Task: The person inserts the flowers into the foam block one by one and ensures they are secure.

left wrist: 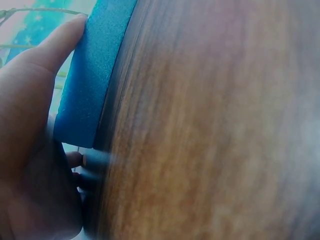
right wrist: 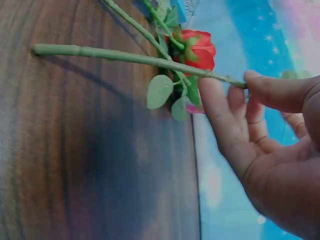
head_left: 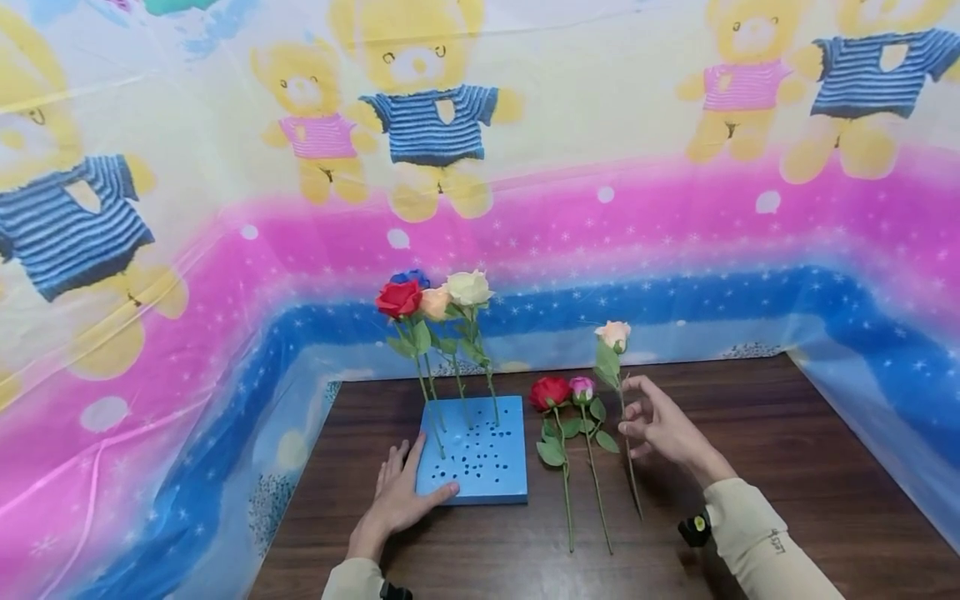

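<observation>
A peach rose (head_left: 613, 336) stands nearly upright at the right, its green stem (right wrist: 110, 56) pinched between thumb and fingers of my right hand (head_left: 665, 429). The stem's lower end points down toward the table. My left hand (head_left: 401, 500) rests against the left side of a blue foam block (head_left: 506, 471) full of small holes, its thumb (left wrist: 62, 42) over the front edge and its fingers spread along the side. Stuck upright in the block are a red rose (head_left: 399, 297), a blue rose (head_left: 411, 277), another peach rose (head_left: 435, 304) and a white rose (head_left: 469, 287).
Between the block and my right hand, a second red rose (head_left: 551, 393) and a pink rose (head_left: 582, 389) lie on the dark wooden table (head_left: 495, 558), stems toward me. A bear-printed cloth (head_left: 562, 225) hangs behind and beside the table.
</observation>
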Action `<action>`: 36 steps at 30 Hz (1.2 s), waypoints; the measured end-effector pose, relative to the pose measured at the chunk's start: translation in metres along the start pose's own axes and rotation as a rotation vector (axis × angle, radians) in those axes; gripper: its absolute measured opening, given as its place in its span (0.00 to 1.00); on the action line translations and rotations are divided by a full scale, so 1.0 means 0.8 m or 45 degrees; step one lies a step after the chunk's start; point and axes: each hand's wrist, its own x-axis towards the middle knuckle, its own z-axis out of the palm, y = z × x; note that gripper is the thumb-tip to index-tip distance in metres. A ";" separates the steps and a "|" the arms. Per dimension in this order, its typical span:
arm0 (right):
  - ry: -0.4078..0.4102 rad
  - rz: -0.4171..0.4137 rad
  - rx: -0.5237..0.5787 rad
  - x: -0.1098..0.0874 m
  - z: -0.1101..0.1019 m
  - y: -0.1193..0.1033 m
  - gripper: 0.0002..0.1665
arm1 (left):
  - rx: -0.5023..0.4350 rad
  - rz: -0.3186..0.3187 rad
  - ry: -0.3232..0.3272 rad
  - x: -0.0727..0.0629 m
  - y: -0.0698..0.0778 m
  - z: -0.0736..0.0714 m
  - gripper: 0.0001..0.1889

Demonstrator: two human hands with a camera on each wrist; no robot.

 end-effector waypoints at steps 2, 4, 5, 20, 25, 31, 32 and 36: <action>0.020 -0.052 -0.018 0.002 -0.001 -0.005 0.35 | 0.002 0.004 0.004 0.000 0.000 0.000 0.62; 0.047 -0.090 -0.036 0.004 -0.001 -0.010 0.36 | 0.002 0.005 0.005 0.000 0.001 0.000 0.62; 0.055 -0.107 -0.049 0.005 -0.002 -0.012 0.36 | 0.002 0.003 0.003 0.000 0.001 0.000 0.62; 0.176 -0.273 -0.189 0.020 0.012 -0.052 0.34 | -0.005 0.003 -0.004 -0.001 0.003 0.000 0.61; 0.148 -0.334 -0.181 0.034 0.035 -0.069 0.36 | 0.000 0.012 -0.004 -0.001 0.000 0.000 0.61; 0.088 -0.344 -0.165 0.047 0.073 -0.087 0.38 | -0.006 0.015 0.009 -0.002 0.000 0.000 0.61; 0.080 -0.343 -0.154 0.049 0.078 -0.090 0.38 | -0.007 0.014 0.010 -0.003 0.000 -0.001 0.61; 0.068 -0.365 -0.145 0.057 0.100 -0.100 0.37 | -0.013 0.015 0.012 -0.004 0.000 -0.001 0.61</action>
